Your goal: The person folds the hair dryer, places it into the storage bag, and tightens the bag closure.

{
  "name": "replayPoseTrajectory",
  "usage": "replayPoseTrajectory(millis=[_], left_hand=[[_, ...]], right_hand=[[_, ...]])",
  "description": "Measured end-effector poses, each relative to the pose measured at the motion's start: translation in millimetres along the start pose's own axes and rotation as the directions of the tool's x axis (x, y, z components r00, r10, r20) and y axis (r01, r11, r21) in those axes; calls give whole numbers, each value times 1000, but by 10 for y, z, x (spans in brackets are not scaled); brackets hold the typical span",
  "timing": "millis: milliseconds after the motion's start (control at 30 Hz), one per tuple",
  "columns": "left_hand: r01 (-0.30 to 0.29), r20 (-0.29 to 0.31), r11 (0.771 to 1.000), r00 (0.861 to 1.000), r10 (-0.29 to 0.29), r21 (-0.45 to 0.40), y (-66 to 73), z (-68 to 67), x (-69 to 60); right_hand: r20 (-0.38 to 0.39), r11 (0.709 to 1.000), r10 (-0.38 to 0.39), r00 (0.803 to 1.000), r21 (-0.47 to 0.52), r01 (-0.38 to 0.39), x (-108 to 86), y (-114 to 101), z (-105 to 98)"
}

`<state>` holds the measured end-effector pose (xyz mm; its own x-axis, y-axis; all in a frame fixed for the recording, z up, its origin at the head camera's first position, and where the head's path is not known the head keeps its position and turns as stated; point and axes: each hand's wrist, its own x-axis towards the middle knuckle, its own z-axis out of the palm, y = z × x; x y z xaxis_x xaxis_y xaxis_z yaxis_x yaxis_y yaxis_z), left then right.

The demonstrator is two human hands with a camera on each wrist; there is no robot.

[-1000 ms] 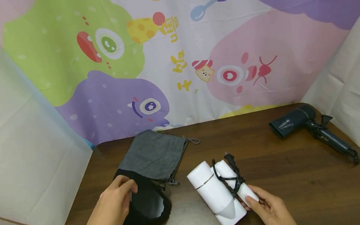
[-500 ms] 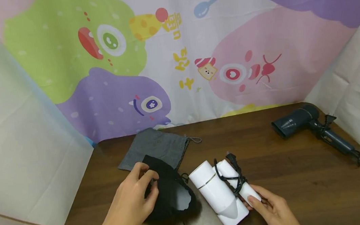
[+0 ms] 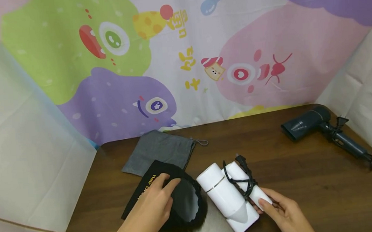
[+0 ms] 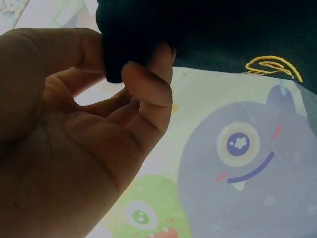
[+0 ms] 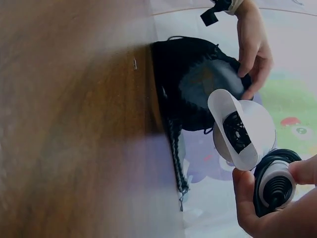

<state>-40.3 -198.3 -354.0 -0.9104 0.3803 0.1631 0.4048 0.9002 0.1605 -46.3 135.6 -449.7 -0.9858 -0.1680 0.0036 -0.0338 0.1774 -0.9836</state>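
My left hand [image 3: 151, 205] pinches the rim of a black drawstring pouch [image 3: 157, 170] with yellow lettering. The pouch mouth gapes open, and a grey lining [image 3: 188, 200] shows inside. In the left wrist view the curled fingers and thumb of the left hand [image 4: 99, 134] hold the edge of the black cloth. To the right, my right hand [image 3: 284, 210] grips the handle end of a white hair dryer [image 3: 226, 198]. A black cord [image 3: 246, 186] is wound round that folded handle. The dryer's nozzle end [image 5: 233, 131] faces the right wrist camera, close beside the pouch.
A grey drawstring pouch [image 3: 162, 148] lies flat behind the black one, partly overlapped by it. At the far right of the wooden table [image 3: 237, 137] rests a dark hair dryer [image 3: 325, 129]. White side walls and a printed cartoon backdrop [image 3: 198, 101] enclose the table.
My left hand and the black pouch have moved right, up to the white hair dryer. The pouch's yellow lettering has come into view. The right hand and hair dryer have shifted only slightly.
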Motion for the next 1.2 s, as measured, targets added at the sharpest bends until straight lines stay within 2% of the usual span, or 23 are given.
replayPoseTrajectory(millis=[133, 200, 267, 367, 467, 567, 667, 700, 733, 800, 1033, 1133, 1200], left_hand=[[-6, 8, 999, 1000, 6, -48, -19, 43, 5], [-3, 29, 996, 1000, 6, -85, -27, 57, 8], [-8, 42, 994, 999, 13, -110, -36, 66, 9], [-26, 57, 991, 998, 34, -130, -48, 72, 7], [-51, 82, 989, 995, 63, -140, -49, 68, 5], [-77, 102, 986, 990, 93, -149, -47, 65, -1], [-89, 107, 982, 988, 107, -166, -38, 60, -18], [-90, 108, 980, 988, 110, -176, -32, 57, -25], [-92, 110, 980, 988, 113, -178, -24, 54, -35], [-98, 114, 979, 986, 119, -177, 0, 46, -51], [-166, 86, 976, 980, 179, -143, 84, 8, -106], [-187, 77, 970, 977, 201, -154, 99, -17, -120], [-198, 79, 965, 974, 214, -175, 106, -32, -129]], right_hand=[[93, 998, -62, 994, 6, 62, -25, -11, -23], [178, 995, -100, 979, 38, 94, -35, -8, -41], [283, 992, -115, 952, 89, 94, -37, 2, -60], [447, 978, -128, 885, 207, 36, -27, 25, -72], [566, 955, -147, 811, 294, -32, -20, 52, -63], [608, 950, -253, 752, 304, 73, -12, 74, -32], [612, 927, -373, 697, 285, 246, 3, 78, -3], [617, 918, -395, 681, 282, 278, 10, 74, 6], [630, 916, -400, 666, 288, 278, 16, 68, 11], [649, 916, -401, 647, 289, 279, 31, 52, 17], [732, 946, -321, 601, 275, 170, 162, -67, 49], [742, 947, -321, 588, 256, 194, 229, -118, 50], [746, 950, -312, 588, 226, 217, 268, -145, 37]])
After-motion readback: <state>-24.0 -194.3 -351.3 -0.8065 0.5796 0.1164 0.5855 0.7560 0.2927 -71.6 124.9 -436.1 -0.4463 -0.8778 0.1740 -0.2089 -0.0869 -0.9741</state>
